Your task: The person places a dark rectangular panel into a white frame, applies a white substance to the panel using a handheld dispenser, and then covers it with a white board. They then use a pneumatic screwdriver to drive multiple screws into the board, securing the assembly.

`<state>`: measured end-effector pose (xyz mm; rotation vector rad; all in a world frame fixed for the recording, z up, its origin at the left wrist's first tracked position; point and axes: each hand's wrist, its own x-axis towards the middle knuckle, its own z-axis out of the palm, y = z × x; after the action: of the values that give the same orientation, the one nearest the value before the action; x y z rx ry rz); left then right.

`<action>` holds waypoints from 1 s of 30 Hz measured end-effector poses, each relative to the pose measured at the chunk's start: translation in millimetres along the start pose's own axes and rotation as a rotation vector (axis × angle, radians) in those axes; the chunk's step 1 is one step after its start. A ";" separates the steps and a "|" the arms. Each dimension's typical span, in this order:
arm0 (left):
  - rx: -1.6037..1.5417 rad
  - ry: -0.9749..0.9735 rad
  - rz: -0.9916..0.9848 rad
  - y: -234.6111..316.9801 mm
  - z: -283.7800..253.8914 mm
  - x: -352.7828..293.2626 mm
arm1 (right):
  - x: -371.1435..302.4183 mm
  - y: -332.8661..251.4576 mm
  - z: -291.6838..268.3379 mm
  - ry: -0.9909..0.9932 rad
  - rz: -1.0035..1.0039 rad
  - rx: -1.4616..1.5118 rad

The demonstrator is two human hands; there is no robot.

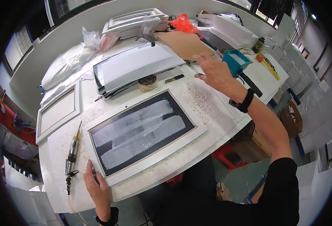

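Note:
In front of me lies a white rectangular frame (160, 153) around a dark panel (105, 146) with broad whitish, streaky bands across it. My left hand (97, 187) rests against the frame's near-left corner, its fingers stretched out. Over the right part of the table is my right hand (217, 74), raised with thumb and fingers apart and nothing visible between them. Just beyond it stands a teal open-topped box (235, 62), beside a black-handled tool (252, 84). A small round tub of screws (148, 83) and a dark, narrow tool (174, 78) lie past the frame's far edge.
A slim power screwdriver (71, 154) with a cord lies at left, near another white frame (78, 101). Farther back are a sheet-topped panel stack (139, 66), brown board (185, 43), red plastic bag (183, 23) and stacked frames (136, 17). A yellow-handled tool (273, 69) lies far right.

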<state>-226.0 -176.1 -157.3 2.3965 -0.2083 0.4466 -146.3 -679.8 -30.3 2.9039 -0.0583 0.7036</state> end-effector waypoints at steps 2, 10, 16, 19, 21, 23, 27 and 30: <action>-0.034 -0.006 0.011 2.1 3.9 2.6 | 25.3 10.4 45.1 0.116 -0.110 -0.064; -0.031 -0.090 -0.056 12.1 -5.9 7.6 | 101.0 16.9 114.5 0.100 -0.238 0.104; 0.052 -0.115 0.044 12.1 -11.7 15.4 | 147.9 -5.1 70.3 -0.045 -0.090 0.250; 0.070 -0.108 0.048 9.1 -11.5 16.4 | 158.4 -4.7 68.8 -0.107 -0.456 0.153; 0.076 -0.118 0.036 8.6 -12.2 18.4 | 150.4 -4.5 84.2 -0.177 -0.533 0.111; 0.084 -0.141 0.020 10.5 -11.7 20.5 | 147.2 -1.6 105.4 -0.153 -0.636 0.159; 0.071 -0.155 0.050 8.7 -10.9 22.2 | 154.2 8.3 125.0 -0.081 -0.591 0.265; 0.081 -0.150 0.065 10.5 -12.6 24.4 | 157.5 1.8 116.3 -0.047 -0.451 0.336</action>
<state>-209.4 -176.6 -133.0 2.5103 -0.3414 0.3104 46.2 -700.2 -60.1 3.0634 0.7518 0.6081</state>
